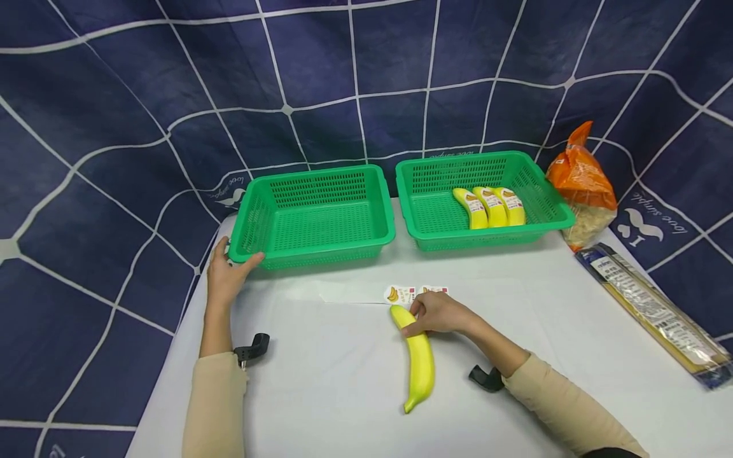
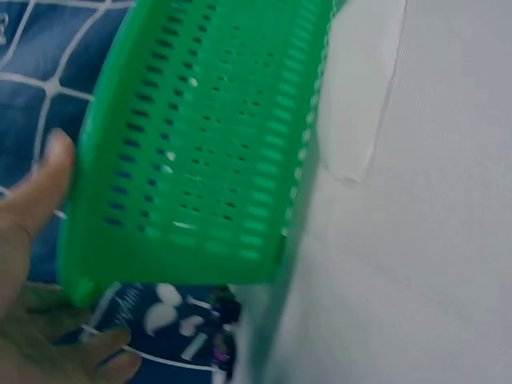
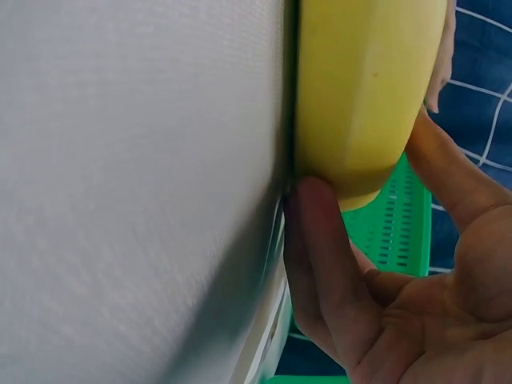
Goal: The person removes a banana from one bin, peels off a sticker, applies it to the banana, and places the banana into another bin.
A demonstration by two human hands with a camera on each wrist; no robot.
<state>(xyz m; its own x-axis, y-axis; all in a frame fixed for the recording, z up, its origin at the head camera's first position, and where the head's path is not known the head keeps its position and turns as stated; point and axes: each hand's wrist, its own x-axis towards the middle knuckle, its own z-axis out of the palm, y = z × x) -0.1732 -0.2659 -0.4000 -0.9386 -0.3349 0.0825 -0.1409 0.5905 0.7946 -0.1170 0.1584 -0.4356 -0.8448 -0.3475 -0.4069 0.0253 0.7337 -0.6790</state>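
A yellow banana (image 1: 421,369) lies lengthwise on the white tabletop. My right hand (image 1: 441,315) pinches its far part between thumb and fingers; the right wrist view shows the banana (image 3: 364,88) close up with fingertips (image 3: 320,200) against its end. At the near left corner of the left green basket (image 1: 321,226), my left hand (image 1: 226,273) is spread, thumb by the front rim and fingers along the side. In the left wrist view its thumb (image 2: 48,180) is beside the basket's rim, and the fingers look fairly straight. No contents show in this basket.
Three labelled bananas (image 1: 491,207) lie in the right green basket (image 1: 435,238). A strip of banana stickers (image 1: 401,294) is just beyond the banana. An orange-topped bag (image 1: 586,187) and a long flat package (image 1: 653,312) are at the right. Dark blue cloth (image 1: 321,57) hangs behind.
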